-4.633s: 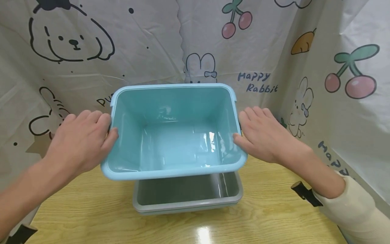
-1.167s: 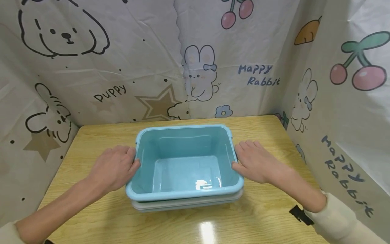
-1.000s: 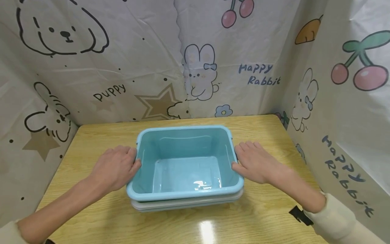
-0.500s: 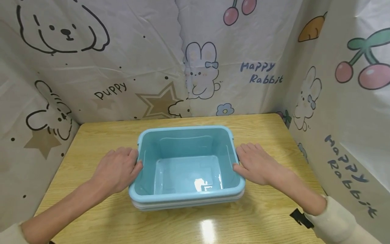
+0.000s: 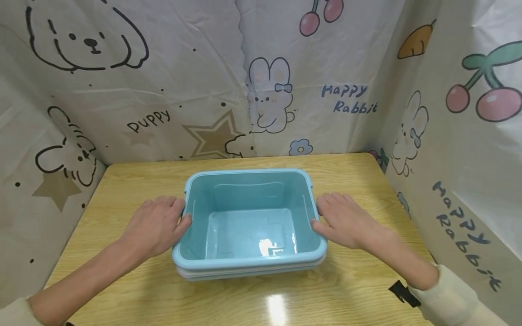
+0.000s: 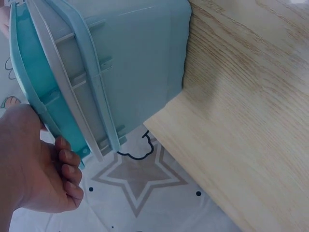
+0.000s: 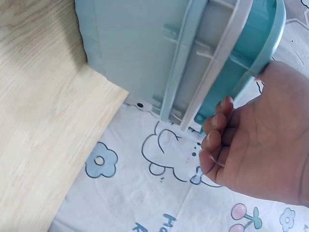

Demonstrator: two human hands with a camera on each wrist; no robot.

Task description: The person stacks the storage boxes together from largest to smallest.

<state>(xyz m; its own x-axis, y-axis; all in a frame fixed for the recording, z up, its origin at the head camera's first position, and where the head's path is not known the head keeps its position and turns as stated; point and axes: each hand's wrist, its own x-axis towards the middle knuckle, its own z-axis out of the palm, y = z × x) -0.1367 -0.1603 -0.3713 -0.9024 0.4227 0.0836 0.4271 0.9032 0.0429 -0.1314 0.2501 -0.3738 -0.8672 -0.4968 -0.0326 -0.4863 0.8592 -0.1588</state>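
Observation:
In the head view, a bright blue plastic storage bin (image 5: pixel 248 262) with nothing inside sits nested on top of a stack. Its left rim is gripped by my left hand (image 5: pixel 155 228), thumb over the edge and fingers curled underneath. My right hand (image 5: pixel 344 222) holds the opposite rim the same way. Below it, the left wrist view shows a grey bin (image 6: pixel 89 92), itself nested in a pale blue bin (image 6: pixel 137 63) that stands on the table. Part of the blue bin's wall shows above the grey rim; the rest is hidden inside the stack.
The wood-grain table (image 5: pixel 134 185) carries the stack near its middle. Behind it and at both sides hangs a white printed cloth (image 5: pixel 195 81) with puppies, rabbits and cherries. A black strap (image 5: pixel 403 293) is at the right sleeve.
From being held raised and tilted above the grey bin, the blue bin has come down into it. Over the last second it has sunk slightly, both hands keeping their grip.

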